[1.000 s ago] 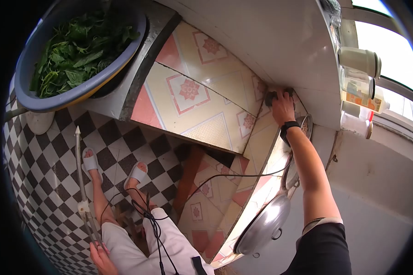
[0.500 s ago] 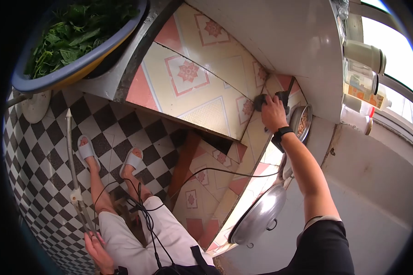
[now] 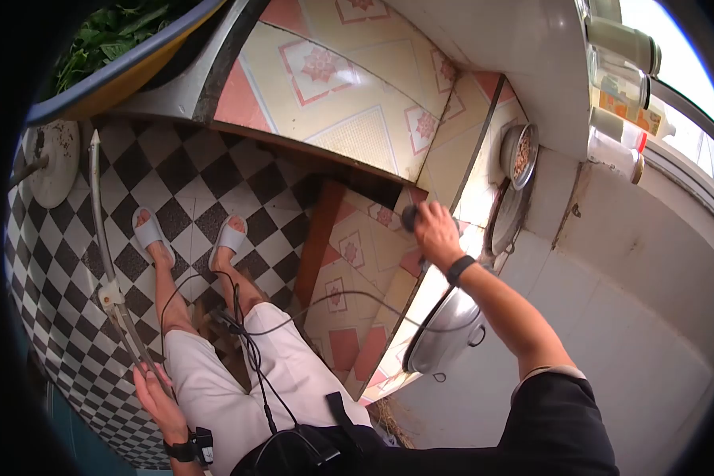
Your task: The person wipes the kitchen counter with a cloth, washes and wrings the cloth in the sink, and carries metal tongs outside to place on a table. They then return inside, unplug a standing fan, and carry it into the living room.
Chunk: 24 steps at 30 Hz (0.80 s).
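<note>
Home kitchen, by the look; tiled worktop; lidded pot; basin of greens; jars by window; slippers on checked floor.

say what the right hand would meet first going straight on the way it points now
The right hand would probably meet the edge of the counter first, beyond the dark thing it holds. Depth is unclear; if lower, it might enter the gap beneath.

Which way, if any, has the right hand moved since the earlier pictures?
Yes: the right hand has moved away from the far wall, toward the metal lid.
</note>
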{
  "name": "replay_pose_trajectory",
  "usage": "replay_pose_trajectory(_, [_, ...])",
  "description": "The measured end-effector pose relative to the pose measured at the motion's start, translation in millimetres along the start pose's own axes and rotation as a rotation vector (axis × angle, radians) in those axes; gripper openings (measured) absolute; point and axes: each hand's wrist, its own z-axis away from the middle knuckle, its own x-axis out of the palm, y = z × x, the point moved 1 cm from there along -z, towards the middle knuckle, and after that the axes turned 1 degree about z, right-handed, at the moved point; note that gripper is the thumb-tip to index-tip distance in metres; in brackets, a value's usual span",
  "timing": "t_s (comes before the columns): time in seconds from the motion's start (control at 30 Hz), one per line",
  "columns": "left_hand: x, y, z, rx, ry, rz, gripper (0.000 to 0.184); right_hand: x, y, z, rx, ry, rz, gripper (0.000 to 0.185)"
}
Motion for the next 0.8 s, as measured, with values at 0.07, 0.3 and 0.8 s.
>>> replay_pose_trajectory(0.07, [-6.2,-5.5,-6.6,-0.012,-0.038,0.048,0.024,-1.8,13.8,-15.8,0.07,0.075,0.046,0.013])
replay_pose_trajectory(0.3, [-25.0,3.6,-15.2,0.064,-0.121,-0.024,0.022,63.7,-249.0,213.7,-0.19,-0.412,-0.406,0.022])
replay_pose_trajectory(0.8, [-5.8,55.7,-19.1,0.189,-0.22,-0.15,0.019,45.1,-178.8,147.5,0.11,0.011,-0.147,0.021])
